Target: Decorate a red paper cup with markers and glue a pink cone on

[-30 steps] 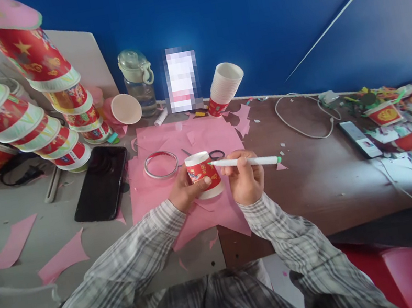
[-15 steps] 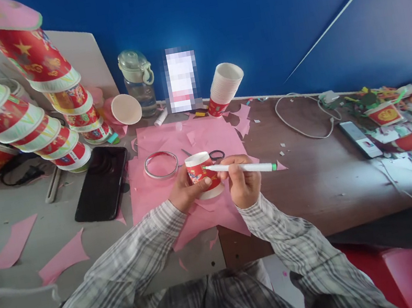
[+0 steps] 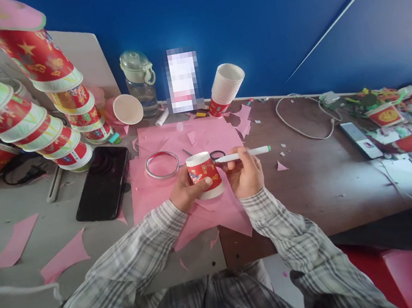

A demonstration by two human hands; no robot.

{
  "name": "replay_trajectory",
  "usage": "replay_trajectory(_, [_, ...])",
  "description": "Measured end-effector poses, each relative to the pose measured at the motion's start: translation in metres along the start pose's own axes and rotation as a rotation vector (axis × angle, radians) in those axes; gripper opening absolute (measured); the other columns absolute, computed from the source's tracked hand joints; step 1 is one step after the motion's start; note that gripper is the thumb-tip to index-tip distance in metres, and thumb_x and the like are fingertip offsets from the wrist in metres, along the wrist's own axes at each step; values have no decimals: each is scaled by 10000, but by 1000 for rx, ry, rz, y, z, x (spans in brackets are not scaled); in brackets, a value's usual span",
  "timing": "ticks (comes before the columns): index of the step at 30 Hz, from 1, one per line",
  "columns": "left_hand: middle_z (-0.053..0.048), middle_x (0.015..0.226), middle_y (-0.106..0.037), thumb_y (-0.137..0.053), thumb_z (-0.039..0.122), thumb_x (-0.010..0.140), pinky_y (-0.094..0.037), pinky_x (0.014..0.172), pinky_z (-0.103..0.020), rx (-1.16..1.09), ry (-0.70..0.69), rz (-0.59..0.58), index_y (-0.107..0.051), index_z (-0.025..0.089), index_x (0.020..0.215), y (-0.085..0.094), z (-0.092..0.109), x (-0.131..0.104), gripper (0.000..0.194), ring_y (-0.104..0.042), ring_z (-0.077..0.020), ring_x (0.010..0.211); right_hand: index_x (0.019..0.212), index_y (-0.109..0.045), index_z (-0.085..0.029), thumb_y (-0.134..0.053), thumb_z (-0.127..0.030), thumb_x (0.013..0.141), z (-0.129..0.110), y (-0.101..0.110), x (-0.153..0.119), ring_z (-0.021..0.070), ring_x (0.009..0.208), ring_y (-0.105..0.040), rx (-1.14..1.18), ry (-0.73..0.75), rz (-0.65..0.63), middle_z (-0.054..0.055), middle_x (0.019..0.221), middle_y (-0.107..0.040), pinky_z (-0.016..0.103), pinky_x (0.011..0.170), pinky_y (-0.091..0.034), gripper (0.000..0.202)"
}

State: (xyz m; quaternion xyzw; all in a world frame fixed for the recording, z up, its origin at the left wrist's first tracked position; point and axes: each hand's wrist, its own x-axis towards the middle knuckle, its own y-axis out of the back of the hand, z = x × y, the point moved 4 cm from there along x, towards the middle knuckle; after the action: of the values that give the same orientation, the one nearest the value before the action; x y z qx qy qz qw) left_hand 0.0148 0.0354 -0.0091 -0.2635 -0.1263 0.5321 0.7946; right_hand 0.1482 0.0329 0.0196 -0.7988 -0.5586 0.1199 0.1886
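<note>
My left hand (image 3: 185,191) is wrapped round a red and white paper cup (image 3: 210,176), its thumb across the cup's front and the white rim upward. Just right of the cup, my right hand (image 3: 246,173) pinches a white marker (image 3: 251,152) with a green end pointing right. The marker's tip is a little apart from the cup. Beneath both hands lies pink paper (image 3: 145,196). Behind the cup are scissors (image 3: 217,155), partly hidden by it, and a ring of tape (image 3: 162,165) sits to their left.
Tall stacks of decorated cups (image 3: 76,121) rise at the left, beside a black phone (image 3: 103,185). A water bottle (image 3: 141,88) and nested cups (image 3: 225,87) stand along the wall. A cable (image 3: 306,133), another phone (image 3: 361,140) and craft pieces lie at the right.
My right hand has drawn the marker back from the cup's surface and turned it nearly level. My left hand still holds the cup in almost the same place.
</note>
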Motion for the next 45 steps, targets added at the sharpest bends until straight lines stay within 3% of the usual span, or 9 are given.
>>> replay_trajectory(5, [-80,948,-626,-743,310,563,-495,758,-400,27,5,16,-491,170,1079,1,0,0,591,-592,-238,849,708,-563,-193,-539,-423,805,-5,-3,-3,104,459,-482,14,36,-43,-62,478,-470,256,515,-444,250])
replay_trajectory(11, [-74,933,-627,-746,311,557,-488,747,-377,35,-14,5,-471,172,1119,-1,3,0,641,-585,-228,845,799,-599,-210,-544,-450,805,-6,-8,-10,138,500,-539,-96,164,-152,-47,510,-538,314,577,-487,246])
replay_trajectory(16, [-70,925,-622,-751,300,551,-483,735,-362,51,-11,14,-475,169,1117,-1,3,0,643,-576,-215,833,820,-603,-219,-538,-441,810,-4,-6,-12,145,534,-557,-164,196,-151,-47,534,-560,331,618,-495,232])
replay_trajectory(20, [-77,940,-619,-747,299,558,-488,727,-362,19,-20,-1,-472,172,1113,-3,4,0,633,-578,-215,829,777,-605,-198,-543,-426,806,-2,-3,-7,126,502,-527,-106,134,-61,-52,504,-526,281,553,-469,238])
replay_trajectory(26, [-73,881,-623,-749,313,556,-494,684,-346,24,-23,-4,-497,145,1050,-4,4,0,580,-581,-203,771,732,-572,-187,-564,-408,785,7,-2,1,106,479,-491,118,-148,-23,-70,477,-461,274,559,-481,228])
replay_trajectory(36, [-101,994,-622,-745,299,566,-497,729,-357,11,-37,-19,-474,156,1104,-5,5,0,619,-586,-230,859,748,-587,-196,-568,-421,791,0,-6,-3,112,506,-500,3,53,-72,-53,506,-501,256,547,-450,229])
replay_trajectory(41, [-87,957,-626,-743,301,566,-501,734,-373,13,0,-9,-498,171,1076,-2,1,-1,580,-589,-237,847,640,-540,-188,-541,-397,798,5,0,-2,107,465,-478,34,-57,-17,-62,466,-443,243,499,-425,262])
replay_trajectory(45, [-77,925,-629,-752,297,554,-498,751,-405,-15,14,20,-493,169,1083,2,-2,-1,602,-593,-237,827,696,-539,-204,-528,-424,804,3,-1,0,109,503,-489,151,-121,-20,-69,501,-448,279,600,-481,245])
